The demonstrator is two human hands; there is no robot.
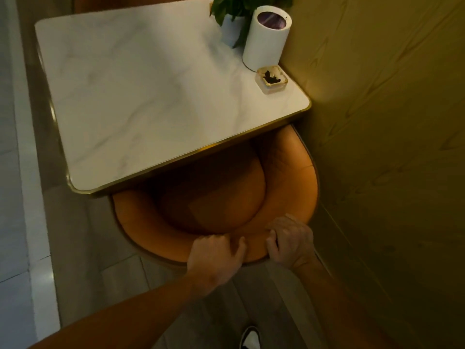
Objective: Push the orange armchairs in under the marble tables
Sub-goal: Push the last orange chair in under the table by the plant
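Hands are on the back of the chair (297, 197), both of them. The left hand (216, 258) sits on the top edge of the round back, with its fingers curled over the rim and its thumb on the near side, so it grips the padded edge. The right hand (289, 243) is just beside it, a little to the right, and its fingers curl over the same rim too. The two hands are close but do not touch.

The chair is orange and soft, with a curved back that goes all the way round the seat. Its front part is under the table (141, 96), and the seat cushion goes into the shadow below the table edge. The back part of the chair sticks out toward the person. The right side of the chair is very near the wall (392, 122).

The table has a white marble top with a gold edge. In its far right corner stands a white tube (266, 39) with a dark top. A plant (236, 8) in a white pot is behind it. A small square glass dish (270, 78) with something dark inside sits near the tube, close to the wall.

A shoe (250, 336) shows on the grey floor (83, 233) at the bottom.
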